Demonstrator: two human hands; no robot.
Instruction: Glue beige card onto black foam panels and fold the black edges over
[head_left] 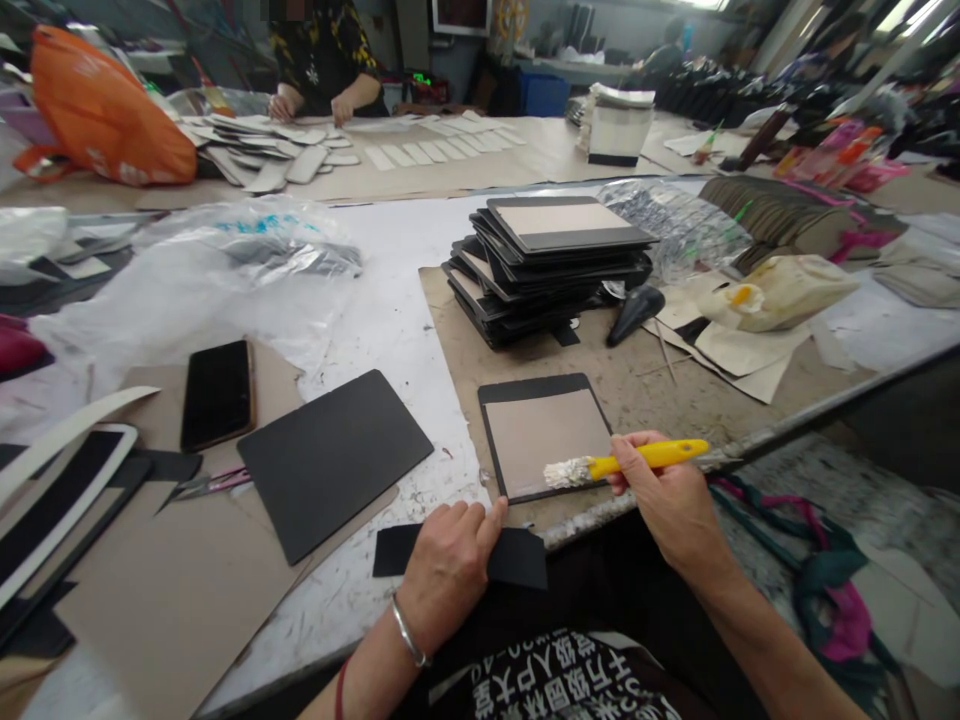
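My right hand [667,490] grips a yellow-handled brush [622,463] with whitish bristles that touch the lower right edge of a tan panel with a black border [544,435]. That panel lies flat on the brown cardboard near the table's front edge. My left hand [450,565] rests with curled fingers on a small black strip [517,558] at the table edge, its thumb by the panel's lower left corner. A steel bangle circles the left wrist.
A stack of finished black-bordered panels [551,265] stands behind. A black sheet [334,460], a phone [217,393], scissors [206,485] and clear plastic bags [225,260] lie left. A black tool [634,312] and a glue-stained cloth [780,292] lie right. Another person [322,60] works at the far table.
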